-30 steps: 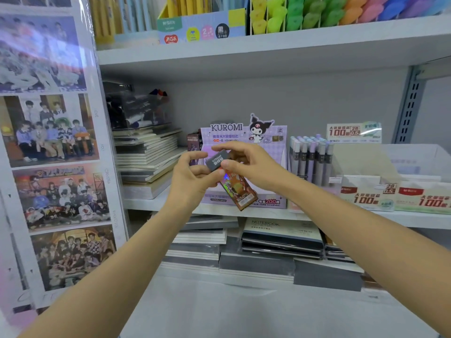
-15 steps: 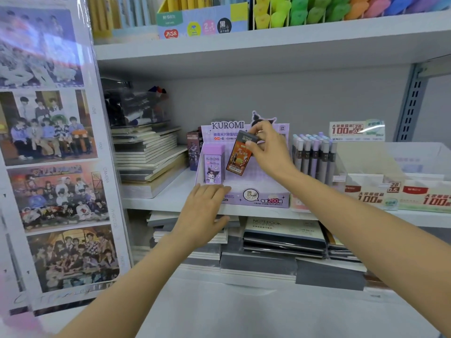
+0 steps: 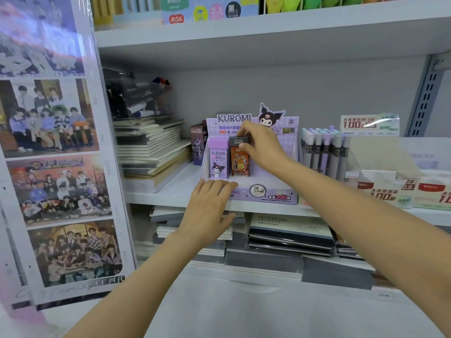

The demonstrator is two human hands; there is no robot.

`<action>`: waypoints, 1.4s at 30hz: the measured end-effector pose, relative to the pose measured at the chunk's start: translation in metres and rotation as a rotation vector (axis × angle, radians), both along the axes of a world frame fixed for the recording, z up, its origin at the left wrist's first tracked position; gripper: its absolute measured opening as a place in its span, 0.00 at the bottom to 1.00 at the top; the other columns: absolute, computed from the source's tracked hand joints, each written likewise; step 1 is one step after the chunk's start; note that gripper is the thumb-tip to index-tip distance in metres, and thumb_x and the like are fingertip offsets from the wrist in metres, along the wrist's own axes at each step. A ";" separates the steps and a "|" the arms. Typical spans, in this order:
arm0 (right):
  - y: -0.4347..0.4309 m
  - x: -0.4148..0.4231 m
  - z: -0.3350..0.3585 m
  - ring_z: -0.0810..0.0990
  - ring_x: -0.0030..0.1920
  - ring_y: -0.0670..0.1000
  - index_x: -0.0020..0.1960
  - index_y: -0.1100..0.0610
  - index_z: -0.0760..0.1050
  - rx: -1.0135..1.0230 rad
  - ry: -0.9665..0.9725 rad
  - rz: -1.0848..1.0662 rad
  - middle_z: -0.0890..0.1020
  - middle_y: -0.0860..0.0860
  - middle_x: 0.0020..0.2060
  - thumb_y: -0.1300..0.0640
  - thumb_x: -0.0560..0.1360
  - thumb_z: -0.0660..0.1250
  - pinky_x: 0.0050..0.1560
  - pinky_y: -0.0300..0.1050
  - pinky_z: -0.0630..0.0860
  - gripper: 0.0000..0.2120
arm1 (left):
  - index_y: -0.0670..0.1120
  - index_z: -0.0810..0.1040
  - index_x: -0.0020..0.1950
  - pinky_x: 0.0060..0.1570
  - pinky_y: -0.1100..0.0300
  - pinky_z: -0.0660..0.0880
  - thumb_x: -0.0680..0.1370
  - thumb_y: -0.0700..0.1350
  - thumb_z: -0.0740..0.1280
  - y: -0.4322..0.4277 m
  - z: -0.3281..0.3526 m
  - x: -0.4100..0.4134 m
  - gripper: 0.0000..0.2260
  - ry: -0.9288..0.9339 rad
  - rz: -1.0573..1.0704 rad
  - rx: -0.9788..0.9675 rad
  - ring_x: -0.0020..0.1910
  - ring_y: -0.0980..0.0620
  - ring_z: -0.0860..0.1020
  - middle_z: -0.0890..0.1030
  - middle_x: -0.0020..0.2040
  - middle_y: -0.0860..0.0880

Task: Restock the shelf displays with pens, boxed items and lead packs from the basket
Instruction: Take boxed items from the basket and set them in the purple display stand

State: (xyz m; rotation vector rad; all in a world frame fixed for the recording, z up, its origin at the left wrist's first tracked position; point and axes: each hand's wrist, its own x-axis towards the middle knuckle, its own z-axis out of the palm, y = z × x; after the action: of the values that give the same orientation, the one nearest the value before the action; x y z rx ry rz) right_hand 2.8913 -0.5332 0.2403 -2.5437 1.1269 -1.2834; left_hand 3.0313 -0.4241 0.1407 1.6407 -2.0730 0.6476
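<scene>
lead pack [image 3: 240,163] top and Kuromi display [image 3: 268,192] lettering partly behind right hand [image 3: 263,147], top-shelf stock [image 3: 314,2] cropped

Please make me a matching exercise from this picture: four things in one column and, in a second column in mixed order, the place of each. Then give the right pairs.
1. orange lead pack
2. purple lead pack
3. grey-capped pens
4. stack of notebooks

A. on the shelf, left of the Kuromi display box
B. pinched at its top by the right hand
C. standing in the display box, at its left end
D. upright, right of the display box

Pairs: 1-B, 2-C, 3-D, 4-A.
</scene>
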 end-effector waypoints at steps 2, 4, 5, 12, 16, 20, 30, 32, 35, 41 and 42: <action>-0.001 0.004 -0.006 0.73 0.50 0.51 0.55 0.57 0.75 -0.084 0.013 -0.079 0.72 0.49 0.49 0.63 0.76 0.68 0.49 0.44 0.70 0.09 | 0.50 0.63 0.75 0.75 0.52 0.52 0.77 0.54 0.67 0.000 0.000 0.000 0.28 0.004 -0.002 -0.002 0.68 0.49 0.66 0.70 0.68 0.51; -0.003 0.003 -0.010 0.73 0.52 0.52 0.61 0.56 0.75 -0.119 0.070 -0.168 0.71 0.51 0.52 0.63 0.77 0.66 0.47 0.45 0.69 0.13 | 0.50 0.62 0.75 0.75 0.52 0.51 0.77 0.54 0.66 0.000 -0.001 -0.001 0.28 0.002 -0.004 0.000 0.68 0.50 0.66 0.69 0.67 0.52; -0.004 0.002 -0.011 0.72 0.54 0.54 0.65 0.56 0.74 -0.104 0.111 -0.199 0.71 0.52 0.54 0.63 0.78 0.65 0.47 0.47 0.70 0.16 | 0.50 0.62 0.75 0.75 0.53 0.51 0.77 0.53 0.67 -0.001 -0.001 -0.001 0.28 0.002 -0.004 -0.001 0.68 0.50 0.66 0.69 0.67 0.52; 0.046 -0.016 -0.030 0.73 0.55 0.47 0.68 0.57 0.72 -0.162 -0.125 0.070 0.72 0.52 0.58 0.59 0.78 0.65 0.54 0.40 0.71 0.18 | 0.40 0.69 0.70 0.68 0.46 0.64 0.73 0.41 0.70 0.013 -0.023 -0.012 0.26 0.158 -0.063 -0.191 0.67 0.41 0.68 0.71 0.67 0.41; 0.089 -0.034 -0.086 0.76 0.35 0.45 0.51 0.58 0.77 0.058 -0.306 0.366 0.79 0.47 0.38 0.59 0.79 0.64 0.37 0.37 0.73 0.05 | 0.40 0.72 0.53 0.49 0.52 0.68 0.70 0.35 0.65 0.027 -0.076 -0.023 0.12 0.245 -0.122 -0.323 0.49 0.42 0.71 0.74 0.52 0.40; 0.111 -0.054 -0.189 0.77 0.28 0.47 0.44 0.55 0.76 0.445 -0.207 0.437 0.79 0.47 0.31 0.57 0.80 0.63 0.28 0.41 0.75 0.07 | 0.40 0.76 0.52 0.40 0.49 0.70 0.71 0.33 0.66 0.036 -0.146 -0.023 0.11 0.132 -0.260 0.157 0.42 0.43 0.73 0.75 0.48 0.43; 0.110 -0.111 -0.457 0.79 0.49 0.50 0.55 0.53 0.74 1.027 0.415 -0.004 0.79 0.47 0.47 0.51 0.79 0.64 0.46 0.38 0.75 0.07 | 0.49 0.65 0.73 0.65 0.57 0.66 0.80 0.45 0.59 0.087 -0.368 -0.046 0.20 0.250 0.058 0.924 0.69 0.49 0.67 0.66 0.73 0.50; 0.118 -0.116 -0.489 0.78 0.55 0.53 0.63 0.58 0.70 1.103 0.482 -0.088 0.78 0.53 0.55 0.50 0.79 0.63 0.55 0.47 0.75 0.16 | 0.47 0.60 0.76 0.69 0.57 0.63 0.81 0.46 0.59 0.104 -0.395 -0.051 0.23 0.296 0.127 0.993 0.74 0.48 0.62 0.58 0.78 0.49; 0.132 -0.111 -0.520 0.73 0.63 0.58 0.73 0.61 0.59 1.169 0.504 -0.188 0.69 0.60 0.67 0.49 0.79 0.64 0.61 0.47 0.71 0.29 | 0.46 0.55 0.78 0.74 0.58 0.58 0.81 0.46 0.58 0.119 -0.417 -0.055 0.26 0.332 0.161 0.980 0.78 0.48 0.51 0.46 0.80 0.50; 0.157 -0.102 -0.548 0.75 0.62 0.56 0.71 0.61 0.62 1.120 0.370 -0.293 0.75 0.57 0.63 0.55 0.75 0.72 0.57 0.45 0.72 0.30 | 0.46 0.60 0.76 0.74 0.60 0.53 0.81 0.45 0.60 0.126 -0.429 -0.055 0.23 0.384 0.131 0.927 0.79 0.47 0.46 0.42 0.80 0.49; 0.158 -0.102 -0.549 0.77 0.59 0.55 0.69 0.60 0.64 1.169 0.315 -0.277 0.77 0.55 0.59 0.55 0.74 0.72 0.52 0.43 0.72 0.28 | 0.45 0.61 0.76 0.74 0.59 0.54 0.81 0.46 0.60 0.127 -0.429 -0.054 0.23 0.397 0.127 0.923 0.79 0.47 0.47 0.43 0.80 0.49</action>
State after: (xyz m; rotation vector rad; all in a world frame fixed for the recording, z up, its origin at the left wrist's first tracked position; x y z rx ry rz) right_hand 2.7891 -0.3749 -0.3090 -1.7064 1.6403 -0.0550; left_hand 2.9772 -0.2974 -0.2887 2.1239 -2.0684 -0.6858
